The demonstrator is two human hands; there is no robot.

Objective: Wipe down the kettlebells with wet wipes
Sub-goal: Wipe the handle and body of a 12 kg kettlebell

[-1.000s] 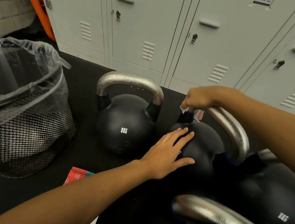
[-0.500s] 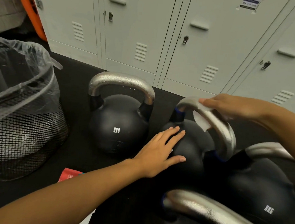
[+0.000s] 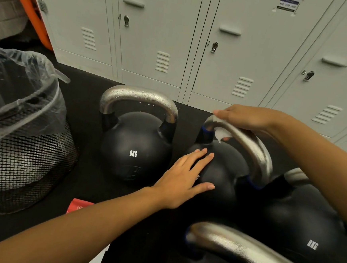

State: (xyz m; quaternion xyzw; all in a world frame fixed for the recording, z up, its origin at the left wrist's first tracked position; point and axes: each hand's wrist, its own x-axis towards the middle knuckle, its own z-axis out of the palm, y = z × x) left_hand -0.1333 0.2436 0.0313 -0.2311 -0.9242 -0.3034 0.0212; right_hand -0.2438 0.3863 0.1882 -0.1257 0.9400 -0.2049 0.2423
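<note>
Kettlebells of black iron with silver steel handles stand close together on a black rubber floor, seen from above by the person wiping them. Their left hand [image 3: 182, 180] lies flat, fingers spread apart, on the round body of the middle kettlebell [image 3: 219, 176]. Their right hand [image 3: 246, 117] rests on top of that kettlebell's curved handle, its grip closed on a white wet wipe [image 3: 220, 133] draped over the left end of the handle. Just to the left stands another black kettlebell marked 8KG [image 3: 136, 147], its handle beaded with droplets. A third kettlebell marked 8KG [image 3: 301, 230] sits at the right, and a fourth silver handle [image 3: 242, 251] crosses the bottom edge. A black mesh bin with a clear plastic liner [image 3: 19, 148] stands at far left. Pale grey metal lockers [image 3: 155, 36] line the back.
</note>
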